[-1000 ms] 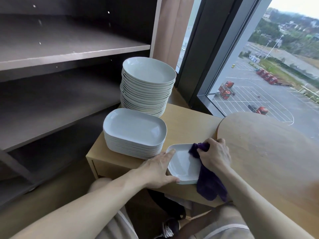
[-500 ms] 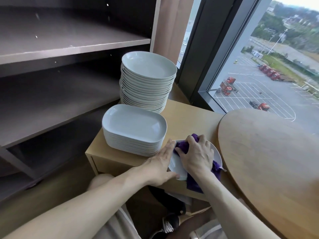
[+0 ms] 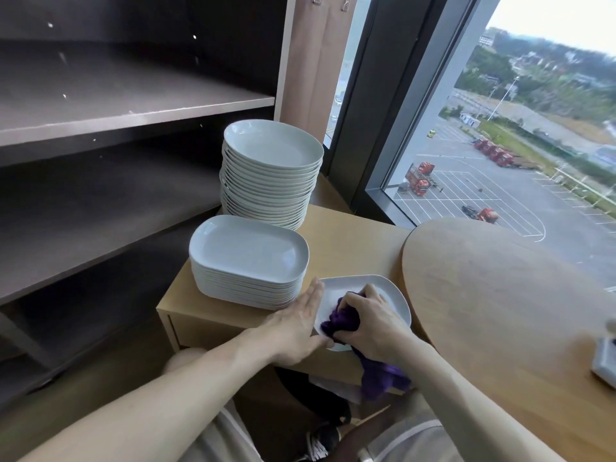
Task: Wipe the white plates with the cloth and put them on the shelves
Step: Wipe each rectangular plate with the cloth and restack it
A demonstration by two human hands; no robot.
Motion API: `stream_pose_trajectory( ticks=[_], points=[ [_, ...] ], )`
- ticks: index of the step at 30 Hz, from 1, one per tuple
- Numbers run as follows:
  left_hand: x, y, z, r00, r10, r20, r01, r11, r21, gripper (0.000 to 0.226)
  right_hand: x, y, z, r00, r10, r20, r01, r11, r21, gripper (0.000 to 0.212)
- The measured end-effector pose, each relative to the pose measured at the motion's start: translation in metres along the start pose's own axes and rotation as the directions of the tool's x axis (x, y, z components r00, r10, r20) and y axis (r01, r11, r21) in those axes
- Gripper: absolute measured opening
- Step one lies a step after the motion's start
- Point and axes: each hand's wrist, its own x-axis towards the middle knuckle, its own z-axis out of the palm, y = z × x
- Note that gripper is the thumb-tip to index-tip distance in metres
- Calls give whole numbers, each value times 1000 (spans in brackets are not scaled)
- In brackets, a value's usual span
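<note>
bench [image 3: 350,235] by window [image 3: 500,145], shelves [image 3: 133,118] left | plate [image 3: 391,291] at bench near edge; oblong stack [image 3: 248,258], round stack [image 3: 271,171] farther left | left hand [image 3: 300,325] flat, fingers straight, on plate rim | right hand [image 3: 370,321] gripping cloth [image 3: 343,320] on plate

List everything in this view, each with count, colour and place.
shelves: one unit, dark brown, left
tall plate stack: one, white, back of the cabinet top
rectangular plate stack: one, white, in front of the tall stack
single plate: one, white, near edge of the cabinet top
cloth: one, purple, bunched on the single plate, tail hanging down
cabinet: one, light wood, beside the shelves
round table: one, light wood, right
grey object: one, on the round table, cut off
curtain: one, beige, behind the stacks
window: one, dark frame, upper right
left hand: fingers straight, at the single plate's left rim
right hand: grips the cloth
</note>
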Motion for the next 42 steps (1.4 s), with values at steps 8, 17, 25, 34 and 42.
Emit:
stream_pose_trajectory(
  ticks=[8,17,25,34,42],
  points=[
    [1,0,3,1000,24,15,-25,997,72,76,5,16,-23,959,258,116,-236,956,-171,35],
    [7,-1,10,999,21,-35,-21,1000,16,78,23,25,3,889,322,-326,-387,909,-155,36],
    [7,-1,15,998,26,-56,-26,1000,1,81,25,19,13,909,236,-345,-299,944,-142,36],
    [6,-1,13,996,46,-72,-41,997,71,92,13,-18,4,991,43,-128,-57,993,-103,36],
    [2,3,9,992,63,-106,-54,995,85,85,-6,-34,2,999,-19,-33,14,989,-145,29]
  ],
)
